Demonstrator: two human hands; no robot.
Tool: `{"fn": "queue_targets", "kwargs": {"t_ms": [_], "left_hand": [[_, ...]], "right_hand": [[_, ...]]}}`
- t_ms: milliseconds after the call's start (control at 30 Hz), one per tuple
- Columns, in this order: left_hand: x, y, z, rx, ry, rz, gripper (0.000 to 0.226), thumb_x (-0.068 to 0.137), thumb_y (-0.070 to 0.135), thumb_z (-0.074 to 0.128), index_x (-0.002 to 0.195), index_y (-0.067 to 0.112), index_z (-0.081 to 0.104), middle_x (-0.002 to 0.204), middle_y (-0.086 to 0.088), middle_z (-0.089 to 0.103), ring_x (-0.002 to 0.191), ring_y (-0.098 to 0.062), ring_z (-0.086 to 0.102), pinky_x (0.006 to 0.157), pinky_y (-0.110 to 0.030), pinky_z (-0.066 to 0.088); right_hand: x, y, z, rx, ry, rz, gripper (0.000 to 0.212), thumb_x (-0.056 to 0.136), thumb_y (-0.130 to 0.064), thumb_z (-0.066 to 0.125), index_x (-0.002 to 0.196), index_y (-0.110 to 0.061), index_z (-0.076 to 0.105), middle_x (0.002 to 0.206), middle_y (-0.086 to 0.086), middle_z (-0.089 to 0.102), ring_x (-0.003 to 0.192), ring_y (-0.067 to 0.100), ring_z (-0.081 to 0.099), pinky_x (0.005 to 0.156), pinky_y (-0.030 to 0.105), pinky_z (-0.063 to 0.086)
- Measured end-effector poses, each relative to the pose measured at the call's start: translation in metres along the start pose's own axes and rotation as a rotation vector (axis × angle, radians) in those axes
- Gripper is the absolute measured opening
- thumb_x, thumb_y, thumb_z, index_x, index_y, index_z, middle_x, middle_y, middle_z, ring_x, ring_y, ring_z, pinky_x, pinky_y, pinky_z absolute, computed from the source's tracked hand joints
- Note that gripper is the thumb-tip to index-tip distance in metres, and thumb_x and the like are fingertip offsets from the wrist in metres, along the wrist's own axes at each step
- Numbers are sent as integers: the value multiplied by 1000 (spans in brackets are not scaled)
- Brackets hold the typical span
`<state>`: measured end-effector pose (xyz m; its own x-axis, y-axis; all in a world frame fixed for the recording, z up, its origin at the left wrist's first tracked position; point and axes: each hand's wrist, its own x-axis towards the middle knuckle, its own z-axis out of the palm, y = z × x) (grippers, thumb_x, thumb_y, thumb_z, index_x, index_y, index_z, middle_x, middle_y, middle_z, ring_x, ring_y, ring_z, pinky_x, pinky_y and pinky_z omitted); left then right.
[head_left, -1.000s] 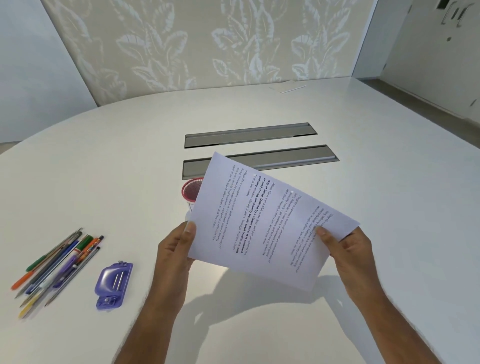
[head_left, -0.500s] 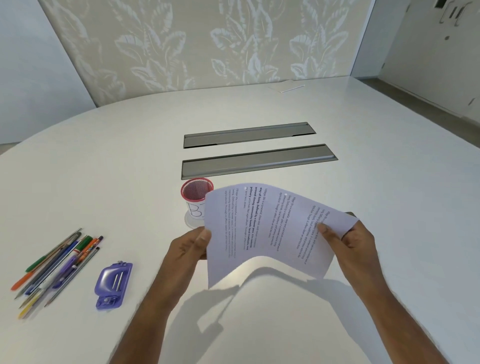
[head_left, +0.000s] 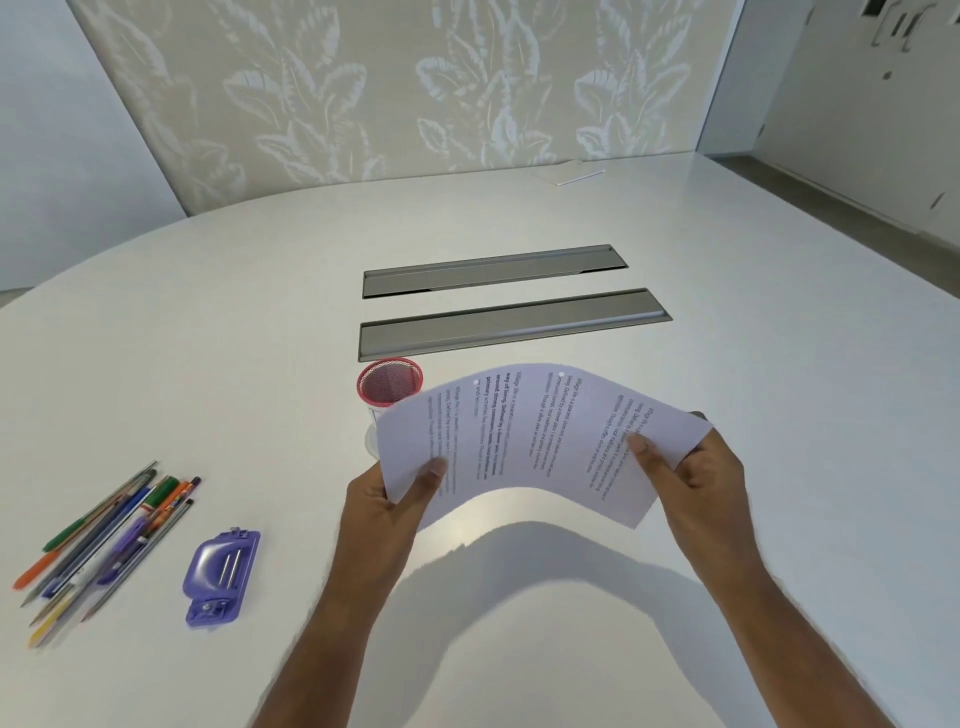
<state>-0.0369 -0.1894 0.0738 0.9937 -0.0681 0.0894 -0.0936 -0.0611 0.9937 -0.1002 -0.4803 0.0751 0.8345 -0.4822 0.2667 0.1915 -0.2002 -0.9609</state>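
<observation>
Paper, a thin white printed sheet (head_left: 524, 441), arches upward above the smooth white table (head_left: 779, 364), pinched at its ends by the left hand (head_left: 387, 512) and right hand (head_left: 696, 478). Behind its left edge stands a round red mesh cup (head_left: 389, 382); a glossy purple plastic hole punch (head_left: 221, 577) lies well left.

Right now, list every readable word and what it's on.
Printed sheet: "Village life is a peaceful"
Same sheet, bold: "way of living"
Its other lines: too blurred to read.
Pens, purple punch, red mesh cup: nothing legible.
</observation>
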Motion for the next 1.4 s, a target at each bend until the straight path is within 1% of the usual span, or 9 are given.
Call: {"fn": "queue_targets", "kwargs": {"t_ms": [200,300,367,567,833,1033,1200,1333,1400], "left_hand": [[-9,-34,8,12,-57,-104,20,95,34,72,112,41,81,109,10,83,102,-12,79,80,-24,63],[-7,-33,7,27,-65,-33,25,97,37,69,120,38,77,115,12,82,108,-8,76,84,-16,58],[-7,-32,7,32,-70,-21,26,98,39,68,122,39,76,116,13,81,108,-6,76,83,-14,58],[-13,-39,15,-14,-99,-162,24,95,39,67,114,49,76,113,13,82,101,-5,78,74,-14,59],[-6,-44,9,-44,-17,-257,34,82,52,70,113,38,72,99,16,81,89,-7,77,63,-20,61],[-9,-40,6,-193,-20,-250,44,81,50,77,123,36,71,116,1,79,106,-21,75,86,-40,62],[-11,-38,11,-332,-11,-331,69,69,48,88,129,22,69,125,-8,77,119,-33,70,105,-59,54],[-17,-37,18,-402,-44,-332,49,75,41,86,122,29,76,126,-6,78,115,-25,75,96,-48,58],[-20,-36,20,-436,-57,-335,44,78,37,85,121,28,77,126,-8,79,114,-26,76,87,-38,63]], "right_hand": [[-6,33,2,-76,-76,139,19,95,-18,77,105,-32,71,102,-21,81,91,5,79,70,16,60],[-7,31,1,-62,-39,141,19,94,-25,77,104,-41,73,104,-20,81,90,3,79,69,16,61],[-7,31,1,-60,-24,135,22,94,-28,77,104,-47,72,104,-21,81,89,1,79,66,15,60],[-10,58,7,-133,-39,215,24,95,-15,77,117,-18,69,108,-5,79,89,-3,76,67,10,57],[-4,59,-3,-70,-94,202,22,95,-13,78,110,-26,70,105,-19,81,95,1,77,75,11,57],[3,64,-13,43,-45,286,18,86,-27,87,101,-25,77,96,0,84,82,19,79,69,39,67],[10,57,-13,316,-24,317,50,68,-43,96,107,-16,79,112,11,82,95,24,80,75,29,64],[18,48,-11,425,-31,288,56,70,-41,97,114,-11,76,120,16,79,105,29,78,90,36,63],[22,44,-10,429,-24,273,46,76,-35,93,111,-11,76,119,17,79,105,29,78,88,36,63]]}}
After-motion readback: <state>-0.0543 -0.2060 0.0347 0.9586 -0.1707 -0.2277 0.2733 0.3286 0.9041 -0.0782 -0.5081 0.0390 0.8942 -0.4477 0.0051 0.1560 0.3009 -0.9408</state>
